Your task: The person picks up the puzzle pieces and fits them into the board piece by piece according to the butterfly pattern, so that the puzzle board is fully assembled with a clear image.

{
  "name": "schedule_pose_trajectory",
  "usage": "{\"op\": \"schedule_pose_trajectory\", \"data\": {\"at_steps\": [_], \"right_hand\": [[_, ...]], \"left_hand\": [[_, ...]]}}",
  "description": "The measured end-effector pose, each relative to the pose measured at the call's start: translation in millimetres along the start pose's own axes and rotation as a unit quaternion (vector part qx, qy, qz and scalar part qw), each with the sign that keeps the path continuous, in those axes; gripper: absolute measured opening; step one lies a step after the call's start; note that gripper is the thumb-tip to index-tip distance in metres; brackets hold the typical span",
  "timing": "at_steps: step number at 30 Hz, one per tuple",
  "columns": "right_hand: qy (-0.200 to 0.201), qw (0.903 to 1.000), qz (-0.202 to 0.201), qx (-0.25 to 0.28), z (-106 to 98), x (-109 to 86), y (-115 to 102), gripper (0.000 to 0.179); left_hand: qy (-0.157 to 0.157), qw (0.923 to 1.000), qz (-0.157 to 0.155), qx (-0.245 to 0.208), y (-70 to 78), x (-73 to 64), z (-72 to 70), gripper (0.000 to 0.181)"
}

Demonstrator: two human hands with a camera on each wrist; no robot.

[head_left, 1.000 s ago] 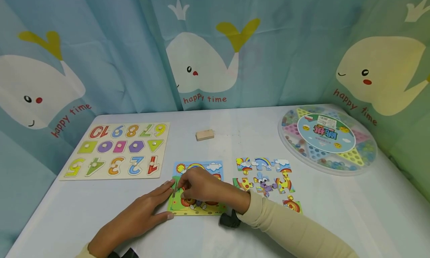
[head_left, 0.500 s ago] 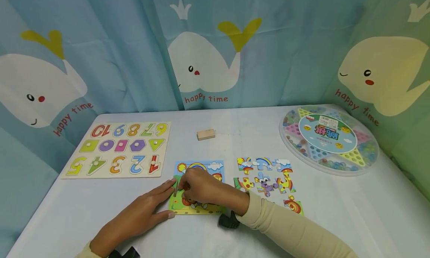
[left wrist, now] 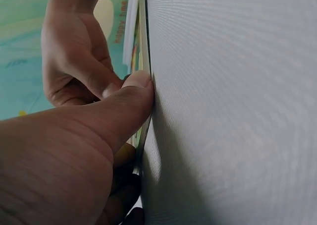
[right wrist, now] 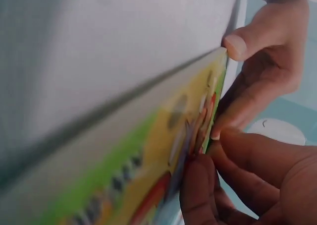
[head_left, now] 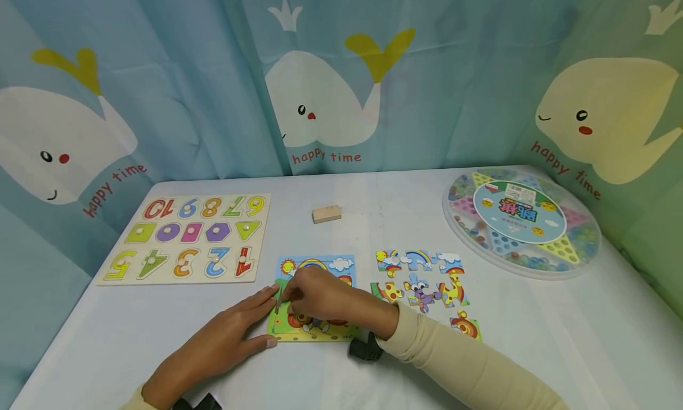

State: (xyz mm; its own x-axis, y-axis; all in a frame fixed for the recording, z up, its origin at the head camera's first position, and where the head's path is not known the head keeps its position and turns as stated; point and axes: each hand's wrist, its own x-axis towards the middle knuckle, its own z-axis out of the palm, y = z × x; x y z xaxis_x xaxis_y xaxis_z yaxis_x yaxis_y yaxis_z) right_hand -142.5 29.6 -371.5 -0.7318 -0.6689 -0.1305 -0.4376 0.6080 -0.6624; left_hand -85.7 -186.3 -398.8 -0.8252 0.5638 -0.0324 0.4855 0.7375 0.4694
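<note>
Sleeves (head_left: pixel 459 356), both beige, enter at the near edge, with a black device (head_left: pixel 365 349) at each wrist. Left hand (head_left: pixel 229 333): fingers extended, fingertips at the left edge of the puzzle board (head_left: pixel 315 337), thumb touching its near-left corner. Right hand (head_left: pixel 320 294): positioned above the board, fingers curled, thumb and fingertips down at its left part, just beside the left fingertips. A thin brown edge (head_left: pixel 278 300) shows between the two sets of fingertips; whether the right fingers grip it cannot be told. The board lies flat between the hands, its middle covered by the right hand. Loose puzzle pieces (head_left: pixel 420 292), seven visible, lie right of the board, beyond the right forearm. A number-and-shape board (head_left: pixel 114 279) lies farther left. A wooden block (head_left: pixel 326 214) lies beyond the puzzle board; a round game box (head_left: pixel 519 213) occupies the far right. A whale-print curtain (head_left: pixel 213 102) hangs behind the white table (head_left: pixel 405 202).
</note>
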Motion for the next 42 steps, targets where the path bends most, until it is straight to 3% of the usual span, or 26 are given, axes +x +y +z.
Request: {"op": "schedule_pose_trajectory", "data": {"at_steps": [6, 12, 35, 42], "right_hand": [[0.008, 0.9985, 0.002, 0.054, -11, -7.6, 3, 0.012], [0.024, 0.9935, -0.021, 0.109, -30, -22.2, 9, 0.01], [0.02, 0.9933, -0.051, 0.102, -48, -66.4, 35, 0.011], [0.029, 0.9945, -0.03, 0.097, -53, -83.2, 42, 0.014]], "left_hand": [[-0.009, 0.9998, -0.007, -0.015, 0.5, -0.2, 0.1, 0.069], [-0.005, 1.0, 0.001, -0.005, -0.5, -0.2, 0.1, 0.069], [-0.009, 0.9998, -0.014, -0.006, 2.3, 0.7, 4.3, 0.069], [-0.008, 0.9999, -0.013, -0.004, 1.9, -0.1, 2.6, 0.069]]}}
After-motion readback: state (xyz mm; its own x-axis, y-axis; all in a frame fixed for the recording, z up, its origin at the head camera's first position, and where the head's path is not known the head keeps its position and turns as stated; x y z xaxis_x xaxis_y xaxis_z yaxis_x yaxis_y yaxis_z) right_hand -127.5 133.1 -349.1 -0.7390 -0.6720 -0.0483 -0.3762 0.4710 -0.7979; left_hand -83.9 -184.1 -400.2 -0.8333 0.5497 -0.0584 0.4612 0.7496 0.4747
